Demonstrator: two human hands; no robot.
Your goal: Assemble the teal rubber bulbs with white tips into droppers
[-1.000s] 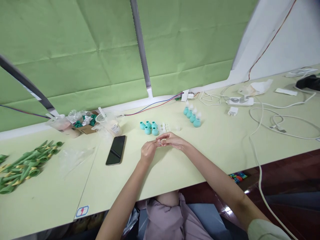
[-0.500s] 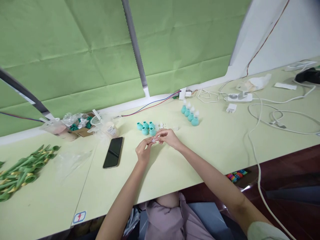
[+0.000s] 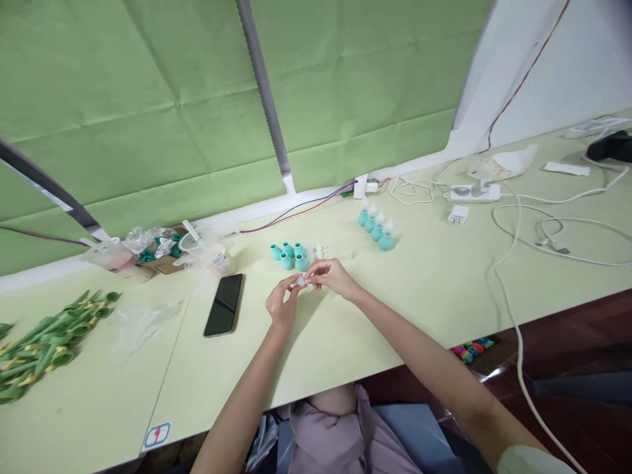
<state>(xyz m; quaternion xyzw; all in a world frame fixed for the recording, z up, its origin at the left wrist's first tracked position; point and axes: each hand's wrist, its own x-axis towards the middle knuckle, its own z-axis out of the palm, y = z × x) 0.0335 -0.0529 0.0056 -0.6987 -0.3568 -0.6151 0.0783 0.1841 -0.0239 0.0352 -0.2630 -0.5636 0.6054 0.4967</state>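
Note:
My left hand pinches a small whitish translucent piece, which looks like a nozzle tip, above the table. From the other side the fingers of my right hand close on the same piece. Just beyond my hands stand several open-necked turquoise bulbs. Small white parts lie to their right, with a clear piece beside them. Farther right is a row of turquoise bulbs with white pointed tips.
A black phone lies left of my hands. Green stalk-like pieces and a clear plastic bag are at the far left. Cups and a carton stand at the back. A power strip and white cables occupy the right.
My left hand has shifted slightly left and turned, so the white piece shows more between the fingers. My right hand has barely moved.

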